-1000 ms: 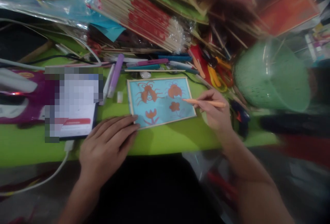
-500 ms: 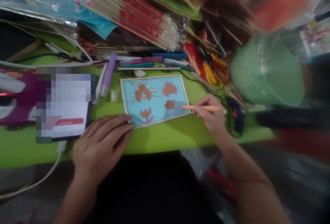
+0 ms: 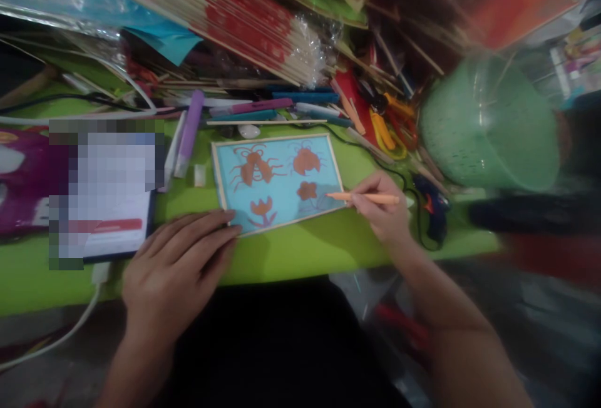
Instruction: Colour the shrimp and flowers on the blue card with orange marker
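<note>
A light blue picture board (image 3: 279, 192) with a thin wooden frame lies flat in front of me. It bears two orange-brown beetles, a tulip and a small flower with thin outlined leaves. My left hand (image 3: 181, 264) rests at its lower left corner, fingers stretched out and fingertips on the frame. My right hand (image 3: 382, 208) pinches an orange felt-tip pen (image 3: 375, 198) at the board's right edge. The pen's tip is at the outlined leaf beside the small flower; blur hides whether it touches.
Left of the board are a phone (image 3: 110, 195) with a charging cable, a purple marker (image 3: 191, 132) and a small eraser (image 3: 200, 176). Scissors (image 3: 382, 129), a glue gun (image 3: 432, 208) and a green basket (image 3: 488, 126) stand to the right. Bundled sticks (image 3: 235, 14) lie behind.
The view has shifted slightly, so the phone and board sit a little further left. The pen tip has moved slightly left over the leaf; the left hand stays on the corner.
</note>
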### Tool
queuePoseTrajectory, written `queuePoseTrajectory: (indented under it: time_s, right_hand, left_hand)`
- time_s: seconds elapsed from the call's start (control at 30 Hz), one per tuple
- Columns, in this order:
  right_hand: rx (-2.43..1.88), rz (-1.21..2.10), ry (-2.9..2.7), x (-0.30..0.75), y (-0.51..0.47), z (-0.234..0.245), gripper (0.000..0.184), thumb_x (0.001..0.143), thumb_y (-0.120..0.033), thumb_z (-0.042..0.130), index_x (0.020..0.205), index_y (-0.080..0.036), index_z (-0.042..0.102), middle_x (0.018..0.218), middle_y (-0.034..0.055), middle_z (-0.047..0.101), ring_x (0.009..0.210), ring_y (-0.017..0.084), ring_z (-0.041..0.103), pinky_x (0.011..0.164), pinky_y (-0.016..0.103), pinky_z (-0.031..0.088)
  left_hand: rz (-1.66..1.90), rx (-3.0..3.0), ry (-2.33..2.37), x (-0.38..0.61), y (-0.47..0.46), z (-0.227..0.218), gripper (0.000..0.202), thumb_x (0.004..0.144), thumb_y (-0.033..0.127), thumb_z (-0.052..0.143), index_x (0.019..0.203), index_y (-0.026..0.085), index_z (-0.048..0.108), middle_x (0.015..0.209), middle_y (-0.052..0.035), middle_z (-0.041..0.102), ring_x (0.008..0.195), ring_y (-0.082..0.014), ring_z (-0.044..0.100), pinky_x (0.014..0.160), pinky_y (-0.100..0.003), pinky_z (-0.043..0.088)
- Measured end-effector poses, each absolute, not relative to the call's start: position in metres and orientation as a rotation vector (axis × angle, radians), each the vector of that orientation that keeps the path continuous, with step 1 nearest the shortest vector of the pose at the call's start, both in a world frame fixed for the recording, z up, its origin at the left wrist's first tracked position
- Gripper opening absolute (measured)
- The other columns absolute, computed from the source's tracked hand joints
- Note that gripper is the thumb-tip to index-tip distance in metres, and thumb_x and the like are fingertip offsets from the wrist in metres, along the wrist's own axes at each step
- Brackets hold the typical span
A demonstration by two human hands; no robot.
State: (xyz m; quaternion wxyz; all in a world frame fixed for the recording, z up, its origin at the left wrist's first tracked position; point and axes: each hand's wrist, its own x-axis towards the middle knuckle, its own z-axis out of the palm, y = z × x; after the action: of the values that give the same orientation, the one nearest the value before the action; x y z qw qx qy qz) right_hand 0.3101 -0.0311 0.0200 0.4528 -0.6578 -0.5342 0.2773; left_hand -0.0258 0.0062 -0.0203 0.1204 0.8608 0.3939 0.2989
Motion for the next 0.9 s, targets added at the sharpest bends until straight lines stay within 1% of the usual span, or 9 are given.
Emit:
queuePoseTrajectory:
  time_s: [0.13, 0.33, 0.47, 0.67, 0.8, 0.9]
  right_hand:
    - [-1.624, 0.677, -1.336, 0.3105, -0.0309, 0.0201, 0.009, 0.085, -0.025, 0.074, 0.080, -0.023, 0.068, 0.067, -0.0033, 0.069, 0.058, 0.013, 0.062, 0.056, 0.027, 0.051]
    - [-1.646, 0.688, -1.333, 0.3112, -0.0326, 0.0181, 0.010, 0.085, -0.028, 0.075, 0.081, -0.023, 0.067, 0.066, -0.0036, 0.066, 0.057, 0.012, 0.058, 0.054, 0.027, 0.046]
    - [-1.627, 0.688, -1.365, 0.3115, -0.0332, 0.0182, 0.010, 0.086, -0.027, 0.075, 0.082, -0.024, 0.067, 0.065, -0.0046, 0.064, 0.055, 0.012, 0.055, 0.052, 0.026, 0.045]
    - [-1.631, 0.705, -1.385, 0.3102, -0.0331, 0.0204, 0.009, 0.087, -0.027, 0.074, 0.082, -0.024, 0.067, 0.065, -0.0045, 0.064, 0.055, 0.012, 0.056, 0.051, 0.026, 0.045]
    - [-1.628, 0.724, -1.376, 0.3086, -0.0327, 0.0219, 0.009, 0.086, -0.026, 0.074, 0.081, -0.024, 0.067, 0.065, -0.0040, 0.066, 0.056, 0.012, 0.058, 0.052, 0.027, 0.048]
    - [-1.614, 0.734, -1.378, 0.3088, -0.0328, 0.0218, 0.009, 0.086, -0.025, 0.075, 0.081, -0.024, 0.068, 0.066, -0.0043, 0.066, 0.056, 0.012, 0.059, 0.053, 0.027, 0.048]
  left_hand:
    - [0.883, 2.530, 1.144, -0.0255, 0.0062, -0.0205, 0.033, 0.091, 0.015, 0.073, 0.119, 0.031, 0.070, 0.126, 0.0001, 0.077, 0.109, -0.0263, 0.074, 0.100, -0.050, 0.060]
    - [0.881, 2.513, 1.162, -0.0259, 0.0065, -0.0203, 0.032, 0.092, 0.016, 0.073, 0.119, 0.034, 0.070, 0.128, 0.0022, 0.077, 0.111, -0.0254, 0.074, 0.099, -0.050, 0.060]
    - [0.869, 2.507, 1.160, -0.0255, 0.0060, -0.0189, 0.031, 0.093, 0.016, 0.072, 0.119, 0.034, 0.070, 0.128, 0.0014, 0.077, 0.111, -0.0256, 0.074, 0.099, -0.051, 0.060]
    - [0.882, 2.517, 1.154, -0.0252, 0.0057, -0.0188, 0.031, 0.092, 0.016, 0.072, 0.118, 0.032, 0.071, 0.127, 0.0008, 0.077, 0.111, -0.0258, 0.074, 0.099, -0.050, 0.060]
    - [0.880, 2.502, 1.160, -0.0249, 0.0059, -0.0183, 0.031, 0.092, 0.016, 0.073, 0.118, 0.034, 0.071, 0.127, 0.0015, 0.077, 0.112, -0.0254, 0.074, 0.100, -0.050, 0.060]
    - [0.872, 2.518, 1.151, -0.0253, 0.0061, -0.0184, 0.032, 0.092, 0.015, 0.073, 0.119, 0.033, 0.070, 0.127, 0.0006, 0.077, 0.112, -0.0254, 0.074, 0.101, -0.050, 0.059]
